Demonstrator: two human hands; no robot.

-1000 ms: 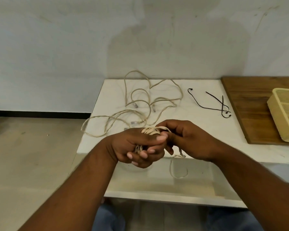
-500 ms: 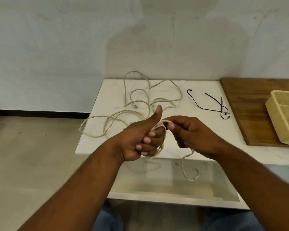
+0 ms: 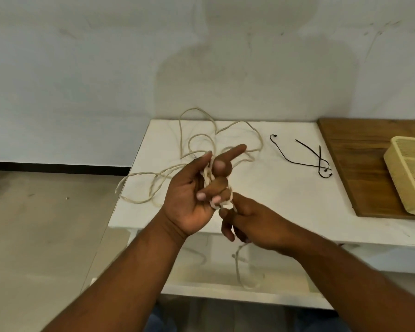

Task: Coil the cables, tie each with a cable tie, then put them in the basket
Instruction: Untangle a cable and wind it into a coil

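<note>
Change: the left hand [image 3: 192,195] has turned palm-up and its index finger and thumb have opened out, where half a second ago the thumb stood up over a closed fist; the right hand [image 3: 252,224] has dropped below the coil toward the near table edge.
Hanging tail: a beige strand [image 3: 237,267] drops from under the right hand, below the table edge, and curls at its low end.
Right hand: fingers pinched together on the cable just under the coil, knuckles up.
Left hand: middle, ring and little fingers curled over the coil; index finger stretched forward and right, thumb raised beside it.
Coil [image 3: 210,178]: a few beige loops bunched in the left hand, long axis running from near the right hand's pinch away toward the wall, roughly along the palm.
Loose cable [image 3: 153,178]: the uncoiled remainder sprawls over the white table [image 3: 273,200] beyond the hands, one loop overhanging the left edge, others reaching the far edge.
Cable ties [image 3: 319,161]: thin black strips, crossed, lying right of the cable.
Wooden board [image 3: 359,152]: beside the table on the right.
Basket [image 3: 410,173]: pale yellow, on the board, cut by the frame edge.
</note>
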